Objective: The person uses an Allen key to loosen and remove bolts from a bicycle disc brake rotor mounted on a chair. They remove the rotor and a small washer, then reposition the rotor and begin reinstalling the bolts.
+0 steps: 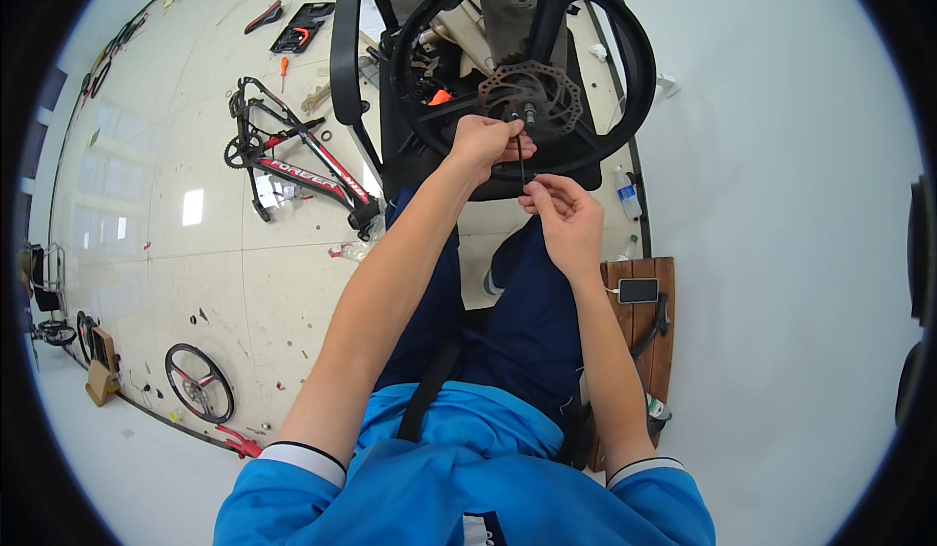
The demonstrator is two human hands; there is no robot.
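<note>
A black spoked bicycle wheel (647,68) with a silver disc brake rotor (571,99) at its hub lies on a black office chair in front of me. A slim dark hex key (521,162) runs from the hub side of the rotor back toward me. My left hand (485,144) pinches its far part, close to the rotor's bolts. At its near end, my right hand (568,216) grips it between thumb and fingers. The key's far tip is partly covered by my left fingers, so I cannot tell whether it sits in a bolt.
The chair's armrest (346,56) rises left of the wheel. On the floor lie a black and red bike frame (317,177), a screwdriver (284,68), a tool case (303,27), a saddle (264,16) and another wheel (199,383). A phone (638,291) rests on a wooden stool (660,356) at my right.
</note>
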